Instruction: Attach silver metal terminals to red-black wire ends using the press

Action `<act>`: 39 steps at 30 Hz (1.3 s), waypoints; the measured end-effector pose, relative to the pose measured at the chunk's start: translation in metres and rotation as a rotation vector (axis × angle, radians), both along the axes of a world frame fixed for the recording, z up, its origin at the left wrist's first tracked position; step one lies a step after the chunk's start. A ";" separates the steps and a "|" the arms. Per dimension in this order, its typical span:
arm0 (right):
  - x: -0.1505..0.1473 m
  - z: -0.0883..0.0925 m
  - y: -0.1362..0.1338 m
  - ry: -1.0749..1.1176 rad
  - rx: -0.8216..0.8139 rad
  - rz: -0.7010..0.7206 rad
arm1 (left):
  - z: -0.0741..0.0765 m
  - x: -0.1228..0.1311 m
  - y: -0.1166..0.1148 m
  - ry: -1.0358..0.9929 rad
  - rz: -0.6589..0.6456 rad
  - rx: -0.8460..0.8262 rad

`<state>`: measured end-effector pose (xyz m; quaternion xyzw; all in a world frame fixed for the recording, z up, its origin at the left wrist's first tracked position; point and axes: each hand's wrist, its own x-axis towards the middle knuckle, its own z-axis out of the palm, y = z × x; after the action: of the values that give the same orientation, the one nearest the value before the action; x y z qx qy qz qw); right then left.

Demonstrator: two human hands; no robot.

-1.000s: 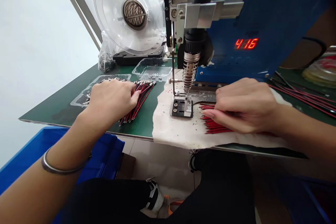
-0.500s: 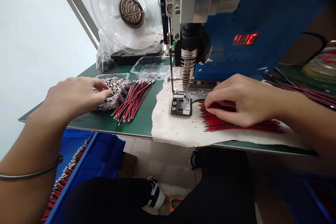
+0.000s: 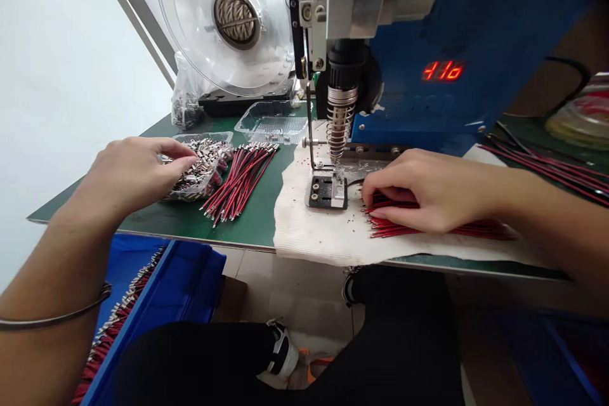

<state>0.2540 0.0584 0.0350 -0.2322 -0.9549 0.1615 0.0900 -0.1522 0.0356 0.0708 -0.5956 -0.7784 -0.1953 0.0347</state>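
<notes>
Half-formed red digits (image 3: 443, 71) glow on a blue machine (image 3: 413, 38); the right hand (image 3: 428, 193) rests curled over red wires (image 3: 394, 228) on pale cloth (image 3: 318, 241), the left hand (image 3: 130, 171) at metal parts (image 3: 207, 153), both grips unclear.

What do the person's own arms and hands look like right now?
The left hand is gloveless, with a thin, grey metallic bangle around that forearm. The right hand is gloveless too. No sleeve shows on either arm.
</notes>
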 end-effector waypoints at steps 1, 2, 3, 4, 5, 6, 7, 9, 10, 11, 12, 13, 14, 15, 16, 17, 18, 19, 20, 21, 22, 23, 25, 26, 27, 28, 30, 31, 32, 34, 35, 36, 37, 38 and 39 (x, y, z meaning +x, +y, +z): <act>0.000 0.000 0.000 -0.002 -0.012 -0.008 | -0.001 0.003 -0.001 -0.023 0.024 0.071; -0.001 0.000 0.000 -0.004 -0.020 -0.016 | -0.002 0.008 -0.003 -0.039 0.030 0.133; -0.001 0.000 0.000 -0.007 -0.024 -0.023 | -0.002 0.014 -0.006 -0.052 0.016 0.186; -0.002 0.000 0.000 -0.008 -0.025 -0.030 | -0.002 0.021 -0.010 -0.069 0.003 0.239; -0.003 -0.001 -0.001 -0.007 -0.025 -0.037 | -0.002 0.028 -0.014 -0.097 -0.015 0.284; -0.003 -0.001 -0.001 -0.007 -0.027 -0.041 | -0.003 0.037 -0.019 -0.144 -0.044 0.316; -0.004 -0.001 -0.001 -0.005 -0.027 -0.045 | -0.006 0.045 -0.023 -0.206 -0.087 0.344; -0.004 -0.001 -0.002 0.000 -0.024 -0.043 | -0.014 0.062 -0.031 -0.365 -0.182 0.393; -0.004 -0.001 -0.002 0.001 -0.019 -0.039 | -0.020 0.070 -0.034 -0.456 -0.229 0.402; -0.004 -0.002 -0.001 0.005 -0.013 -0.030 | -0.026 0.077 -0.036 -0.550 -0.282 0.396; -0.004 -0.002 -0.001 0.010 -0.007 -0.018 | -0.033 0.085 -0.038 -0.651 -0.342 0.380; -0.003 -0.003 -0.001 0.022 0.002 -0.003 | -0.039 0.092 -0.039 -0.760 -0.399 0.357; -0.003 -0.003 0.000 0.043 0.011 0.017 | -0.045 0.101 -0.039 -0.867 -0.456 0.326; -0.002 -0.004 0.001 0.071 0.023 0.039 | -0.050 0.109 -0.039 -0.975 -0.485 0.282; -0.002 -0.005 0.001 0.103 0.039 0.060 | -0.054 0.119 -0.038 -1.076 -0.497 0.254; -0.001 -0.005 0.002 0.133 0.056 0.077 | -0.057 0.129 -0.037 -1.174 -0.498 0.238; -0.001 -0.005 0.002 0.153 0.070 0.088 | -0.058 0.138 -0.035 -1.266 -0.489 0.248; -0.001 -0.005 0.003 0.160 0.078 0.095 | -0.060 0.147 -0.033 -1.343 -0.484 0.260; -0.001 -0.004 0.003 0.151 0.080 0.095 | -0.061 0.154 -0.031 -1.399 -0.474 0.278; -0.001 -0.004 0.003 0.135 0.079 0.095 | -0.063 0.160 -0.029 -1.430 -0.463 0.303; -0.001 -0.003 0.003 0.117 0.075 0.094 | -0.065 0.164 -0.027 -1.437 -0.451 0.324; -0.001 -0.003 0.003 0.102 0.072 0.096 | -0.067 0.166 -0.025 -1.428 -0.437 0.345; -0.001 -0.002 0.002 0.087 0.075 0.099 | -0.072 0.166 -0.023 -1.383 -0.412 0.365; -0.002 -0.002 0.002 0.086 0.080 0.100 | -0.075 0.165 -0.022 -1.362 -0.402 0.363; -0.002 -0.001 0.002 0.087 0.085 0.100 | -0.077 0.163 -0.023 -1.348 -0.398 0.351; -0.002 -0.001 0.002 0.089 0.090 0.098 | -0.079 0.161 -0.024 -1.340 -0.399 0.335; -0.002 -0.002 0.001 0.097 0.093 0.093 | -0.081 0.159 -0.025 -1.342 -0.406 0.300; -0.003 -0.002 0.001 0.106 0.090 0.094 | -0.082 0.159 -0.026 -1.347 -0.412 0.286; -0.003 -0.003 0.001 0.117 0.089 0.093 | -0.083 0.158 -0.027 -1.344 -0.418 0.278; -0.004 -0.003 0.002 0.139 0.094 0.094 | -0.084 0.159 -0.027 -1.305 -0.433 0.291; -0.004 -0.004 0.002 0.147 0.099 0.093 | -0.084 0.159 -0.027 -1.272 -0.440 0.310; -0.004 -0.004 0.003 0.153 0.105 0.091 | -0.084 0.159 -0.026 -1.237 -0.448 0.329; -0.004 -0.005 0.003 0.153 0.109 0.085 | -0.085 0.159 -0.025 -1.207 -0.454 0.346; -0.004 -0.005 0.004 0.156 0.112 0.074 | -0.085 0.159 -0.025 -1.187 -0.460 0.358; -0.004 -0.005 0.004 0.162 0.116 0.060 | -0.086 0.159 -0.024 -1.175 -0.464 0.363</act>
<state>0.2495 0.0627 0.0297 -0.1843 -0.9587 0.1269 0.1755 0.0069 0.0113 -0.0147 -0.5270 -0.4737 -0.6187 -0.3393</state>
